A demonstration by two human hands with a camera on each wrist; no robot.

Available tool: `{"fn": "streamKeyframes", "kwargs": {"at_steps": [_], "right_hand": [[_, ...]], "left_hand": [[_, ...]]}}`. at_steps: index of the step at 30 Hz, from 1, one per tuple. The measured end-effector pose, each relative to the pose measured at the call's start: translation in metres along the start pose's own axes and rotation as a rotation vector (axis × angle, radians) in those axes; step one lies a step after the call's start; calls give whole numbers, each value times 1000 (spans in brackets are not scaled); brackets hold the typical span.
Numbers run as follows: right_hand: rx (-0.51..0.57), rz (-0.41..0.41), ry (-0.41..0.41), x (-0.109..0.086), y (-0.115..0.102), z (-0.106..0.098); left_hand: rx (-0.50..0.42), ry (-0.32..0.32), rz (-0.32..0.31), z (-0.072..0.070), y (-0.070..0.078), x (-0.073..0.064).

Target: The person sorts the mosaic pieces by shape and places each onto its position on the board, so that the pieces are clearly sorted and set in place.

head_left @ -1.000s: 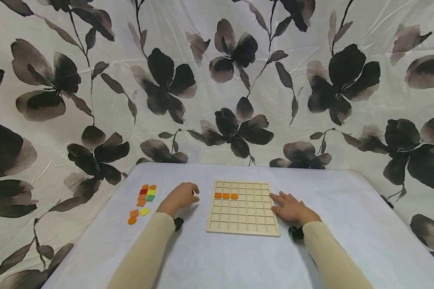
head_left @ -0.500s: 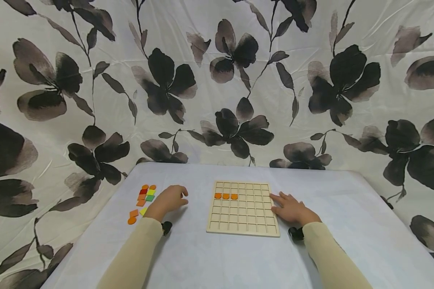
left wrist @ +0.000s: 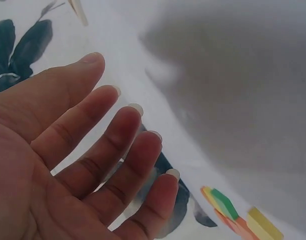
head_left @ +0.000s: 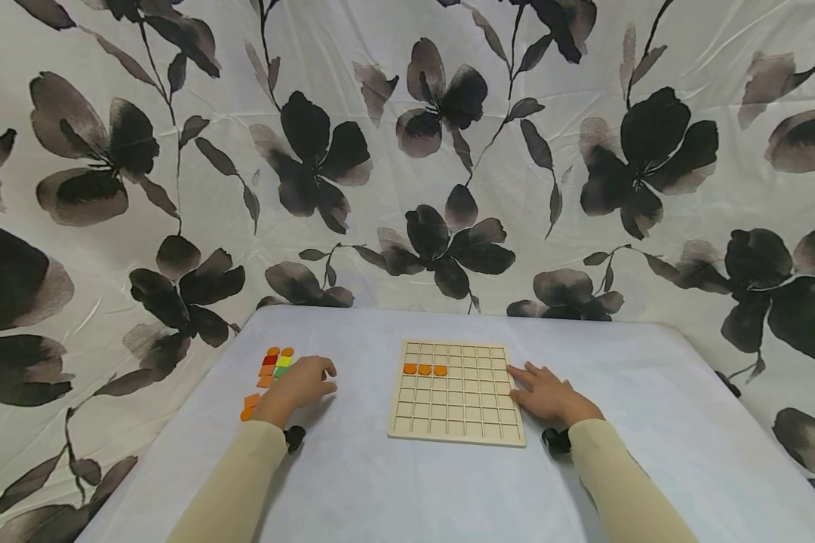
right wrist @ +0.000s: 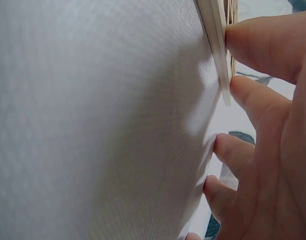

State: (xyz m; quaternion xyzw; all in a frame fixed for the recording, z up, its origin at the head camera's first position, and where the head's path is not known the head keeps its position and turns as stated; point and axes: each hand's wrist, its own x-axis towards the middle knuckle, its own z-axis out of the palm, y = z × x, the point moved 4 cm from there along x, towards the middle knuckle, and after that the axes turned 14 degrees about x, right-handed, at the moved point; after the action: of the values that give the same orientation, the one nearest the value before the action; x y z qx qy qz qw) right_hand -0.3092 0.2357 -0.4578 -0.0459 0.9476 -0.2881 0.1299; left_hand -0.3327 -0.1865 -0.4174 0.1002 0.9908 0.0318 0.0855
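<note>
My left hand point(head_left: 299, 388) is held over the table beside the loose tiles, its fingers gently bent and nothing between them. In the left wrist view the palm shows, with a green tile point(left wrist: 224, 204) and a yellow tile point(left wrist: 264, 224) past the fingertips. A pale wooden grid board point(head_left: 456, 422) lies flat in the middle, with three orange discs point(head_left: 424, 369) side by side in its second row from the back. My right hand point(head_left: 548, 392) rests at the board's right edge, where the right wrist view has thumb and forefinger touching the wooden side point(right wrist: 218, 45).
On the table's left lie a red tile point(head_left: 269, 360), orange squares point(head_left: 251, 400) and several other coloured pieces, some hidden by my left hand and wrist. White cloth point(head_left: 380, 498) covers the table. A floral curtain point(head_left: 380, 173) hangs behind its far edge.
My left hand has moved left, away from the board and over towards the loose tiles, now covering some of them. The right hand and the discs on the board stay put.
</note>
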Motion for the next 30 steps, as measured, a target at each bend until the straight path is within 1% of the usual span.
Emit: {"fn": "streamKeyframes", "kwargs": {"at_steps": [4,8,12,18,22,27,30], "right_hand": [[2,0,-1,-1,-1,0],[0,1,0,-1,-2,-1],[4,2,0,-1,-2,-1],[1,8,-1,-1,-1,0],[2,12,-3,-1,-2,0],[8,17,-7,0,-2,0],[1,20,-11,1,0,1]], "left_hand": [[2,9,9,-1,-7,-5],[-1,12,4,-1,-15,-8],[4,2,-18,1,-24,-13],[-12,-22,-37,0,-35,-22],[-29,-49,-72,4,-45,-26],[-22,-50,-90,8,-60,-28],[-15,-40,-84,8,-68,-31]]}}
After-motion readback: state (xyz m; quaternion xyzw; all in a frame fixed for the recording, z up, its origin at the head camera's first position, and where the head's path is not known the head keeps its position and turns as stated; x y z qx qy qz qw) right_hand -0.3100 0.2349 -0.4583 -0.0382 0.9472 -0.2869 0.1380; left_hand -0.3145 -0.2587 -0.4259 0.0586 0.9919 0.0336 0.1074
